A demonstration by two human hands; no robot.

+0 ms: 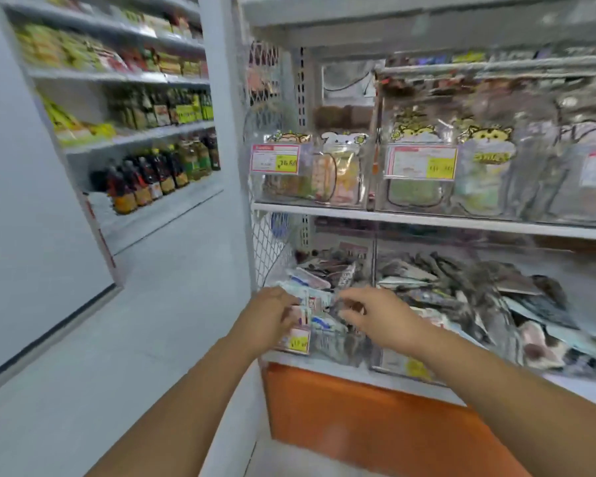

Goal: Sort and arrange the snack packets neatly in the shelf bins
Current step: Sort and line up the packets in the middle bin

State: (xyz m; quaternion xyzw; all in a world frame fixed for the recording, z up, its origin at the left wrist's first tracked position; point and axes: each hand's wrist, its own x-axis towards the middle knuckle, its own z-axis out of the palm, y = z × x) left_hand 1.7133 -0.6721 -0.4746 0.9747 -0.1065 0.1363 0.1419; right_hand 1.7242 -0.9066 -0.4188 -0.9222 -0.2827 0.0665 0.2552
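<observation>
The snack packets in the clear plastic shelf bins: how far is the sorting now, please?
Done: the upper clear bins hold cartoon-printed pouches standing upright. In hand: the left hand grips white-and-blue packets in the lower left bin; the right hand reaches beside it, grip blurred. Left: the dark packets in the lower right bin lie in a loose heap.

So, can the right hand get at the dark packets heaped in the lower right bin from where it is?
Probably yes. The right hand sits at the clear divider, and the lower right bin looks open on top, so the dark packets lie beside it with nothing visible between.
</observation>
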